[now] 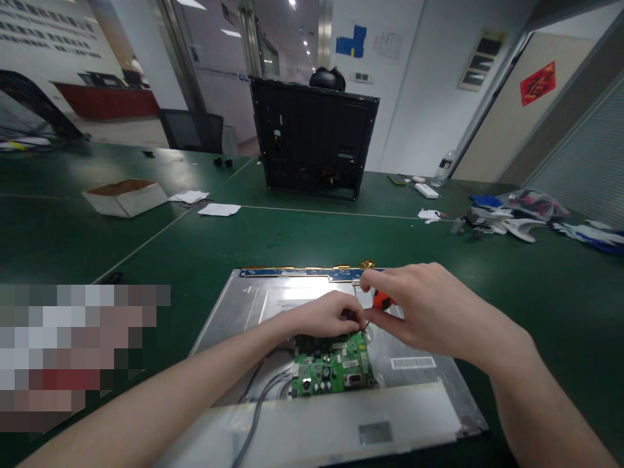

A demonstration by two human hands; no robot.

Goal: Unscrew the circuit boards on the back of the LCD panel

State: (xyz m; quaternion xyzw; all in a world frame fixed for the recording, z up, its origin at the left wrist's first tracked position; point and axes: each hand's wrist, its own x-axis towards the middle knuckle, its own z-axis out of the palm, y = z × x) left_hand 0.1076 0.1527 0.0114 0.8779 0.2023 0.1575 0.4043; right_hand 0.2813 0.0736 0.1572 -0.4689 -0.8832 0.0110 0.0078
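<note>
A bare monitor panel (273, 305) lies face down on the green table in front of me, with a green circuit board (331, 372) fixed near its middle. My right hand (429, 312) is closed round a screwdriver with an orange handle (383, 300), its tip down at the board's top right corner. My left hand (324, 315) is pinched at the board's upper edge beside the screwdriver tip; what it pinches is too small to name. Grey cables (260, 396) run from the board toward me.
A black monitor back shell (314, 140) stands upright further back. An open cardboard box (125, 196) and paper scraps (219, 209) lie at the left. Plastic bags, white parts and a bottle (444, 167) clutter the right side. A blurred patch covers the lower left.
</note>
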